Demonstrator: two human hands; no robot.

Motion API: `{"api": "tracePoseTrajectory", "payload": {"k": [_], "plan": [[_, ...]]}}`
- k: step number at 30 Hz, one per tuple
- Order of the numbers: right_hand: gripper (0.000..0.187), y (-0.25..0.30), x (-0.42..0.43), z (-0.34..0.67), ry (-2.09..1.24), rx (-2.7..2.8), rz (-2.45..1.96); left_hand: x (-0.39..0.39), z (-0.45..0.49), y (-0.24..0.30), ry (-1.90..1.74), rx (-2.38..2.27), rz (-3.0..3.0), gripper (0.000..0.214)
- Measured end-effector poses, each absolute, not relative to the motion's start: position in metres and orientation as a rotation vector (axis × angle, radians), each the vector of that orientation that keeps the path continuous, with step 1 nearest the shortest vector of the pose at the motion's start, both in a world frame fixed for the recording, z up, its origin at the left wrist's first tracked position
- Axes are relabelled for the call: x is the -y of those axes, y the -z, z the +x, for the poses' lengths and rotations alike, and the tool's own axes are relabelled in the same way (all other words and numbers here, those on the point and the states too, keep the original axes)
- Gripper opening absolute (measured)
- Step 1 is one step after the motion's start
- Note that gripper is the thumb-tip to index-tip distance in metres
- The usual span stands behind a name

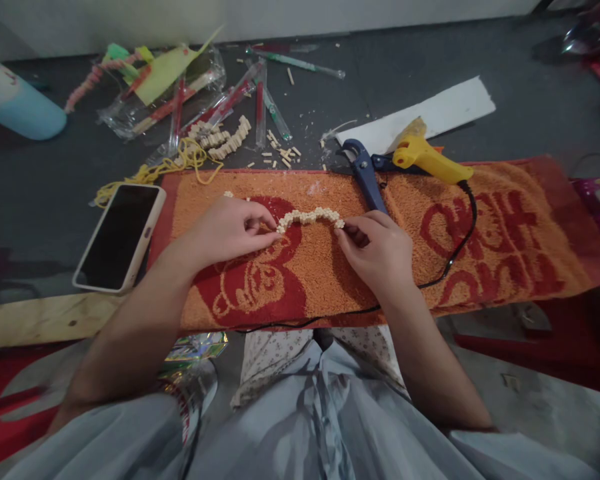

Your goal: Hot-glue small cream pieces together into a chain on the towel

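A short curved chain of small cream-coloured pieces (310, 217) lies on an orange and red towel (505, 227). My left hand (227, 230) pinches the chain's left end, fingers closed. The chain's right end is pinched by my right hand (377, 250), also with closed fingers. Both hands rest on the towel, the chain arching between them.
A yellow glue gun (427, 158) with a black cord and blue-handled cutters (366, 173) lie behind the right hand. A dark-screened phone (120, 237) sits left of the towel. Farther back are cut cream pieces (225, 141), yellow string (180, 160), plastic tubes (260, 100) and white paper (430, 113).
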State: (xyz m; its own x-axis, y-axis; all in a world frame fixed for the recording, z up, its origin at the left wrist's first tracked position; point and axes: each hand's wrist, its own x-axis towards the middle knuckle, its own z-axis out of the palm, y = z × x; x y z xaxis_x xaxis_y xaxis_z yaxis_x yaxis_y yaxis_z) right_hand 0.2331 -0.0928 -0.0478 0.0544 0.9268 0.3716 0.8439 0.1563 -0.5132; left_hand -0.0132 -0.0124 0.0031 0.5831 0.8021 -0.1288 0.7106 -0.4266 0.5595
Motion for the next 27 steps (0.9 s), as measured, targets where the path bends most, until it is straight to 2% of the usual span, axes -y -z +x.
{"api": "tracePoseTrajectory", "payload": {"k": [27], "plan": [[0.018,0.0473,0.0931,0.2336,-0.178,1.792,-1.692,0.0111,-0.0149,-0.0010,-0.220,-1.217,2.157,0.025]]}}
